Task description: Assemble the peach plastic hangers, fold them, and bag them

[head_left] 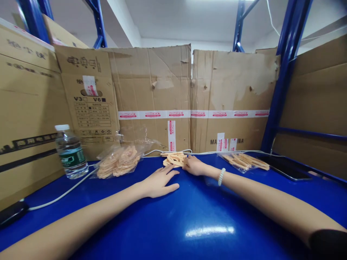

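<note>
A small heap of flat, pale orange cut-out pieces (175, 158) lies at the far middle of the blue table. My left hand (159, 182) rests just in front of it with fingers spread, the fingertips at the heap's near edge. At the heap's right side is my right hand (194, 165), its fingers curled and closed against the pieces; what they pinch is hidden. A clear bag of similar pieces (118, 161) sits to the left. Another clear bag (244, 161), with long thin pale pieces, lies to the right.
A water bottle (71, 153) stands at the left, near a white cable (63, 195) and a black device (13, 213). A dark phone (287, 169) lies at the right. Cardboard sheets (151, 83) wall the back, between blue shelf posts (282, 76).
</note>
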Demonstrator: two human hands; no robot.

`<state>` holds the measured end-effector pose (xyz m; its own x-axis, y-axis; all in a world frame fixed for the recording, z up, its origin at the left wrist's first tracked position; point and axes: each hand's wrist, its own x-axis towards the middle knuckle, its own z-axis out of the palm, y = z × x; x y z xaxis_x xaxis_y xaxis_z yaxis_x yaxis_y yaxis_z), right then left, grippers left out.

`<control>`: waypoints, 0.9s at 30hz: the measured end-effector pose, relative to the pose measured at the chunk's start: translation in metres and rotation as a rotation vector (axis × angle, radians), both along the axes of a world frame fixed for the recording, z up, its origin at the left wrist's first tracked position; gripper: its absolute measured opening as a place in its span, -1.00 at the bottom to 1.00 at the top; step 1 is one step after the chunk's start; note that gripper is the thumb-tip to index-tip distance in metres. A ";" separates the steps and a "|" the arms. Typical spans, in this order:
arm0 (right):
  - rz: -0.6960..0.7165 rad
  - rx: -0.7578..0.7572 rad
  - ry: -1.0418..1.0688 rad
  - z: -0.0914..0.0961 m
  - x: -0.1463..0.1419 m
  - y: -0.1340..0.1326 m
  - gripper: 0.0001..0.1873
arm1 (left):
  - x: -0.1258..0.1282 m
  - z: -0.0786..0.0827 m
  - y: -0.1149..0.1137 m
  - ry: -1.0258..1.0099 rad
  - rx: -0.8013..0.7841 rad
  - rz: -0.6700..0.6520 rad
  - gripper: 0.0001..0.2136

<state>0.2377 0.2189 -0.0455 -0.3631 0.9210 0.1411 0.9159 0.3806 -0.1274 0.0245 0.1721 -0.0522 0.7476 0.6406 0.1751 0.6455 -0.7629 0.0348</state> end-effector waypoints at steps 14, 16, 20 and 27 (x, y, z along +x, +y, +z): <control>0.022 -0.122 0.465 0.012 0.037 -0.013 -0.75 | 0.004 0.005 -0.025 -0.012 0.301 -0.063 -0.73; 0.034 -0.149 0.569 0.012 0.043 -0.029 -0.76 | 0.003 0.008 -0.043 -0.077 0.305 -0.096 -0.72; 0.094 -0.251 0.776 0.012 0.045 -0.061 -0.79 | 0.004 0.007 -0.071 -0.263 0.289 -0.093 -0.70; 0.301 -0.260 0.919 0.007 0.021 -0.102 -0.65 | 0.008 -0.004 -0.077 -0.675 -0.019 0.108 -0.61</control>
<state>0.2590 0.1165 -0.0383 -0.4371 0.8509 0.2912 0.2907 0.4401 -0.8496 0.0329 0.0949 -0.0563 0.4104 0.7134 0.5680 0.5504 -0.6904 0.4694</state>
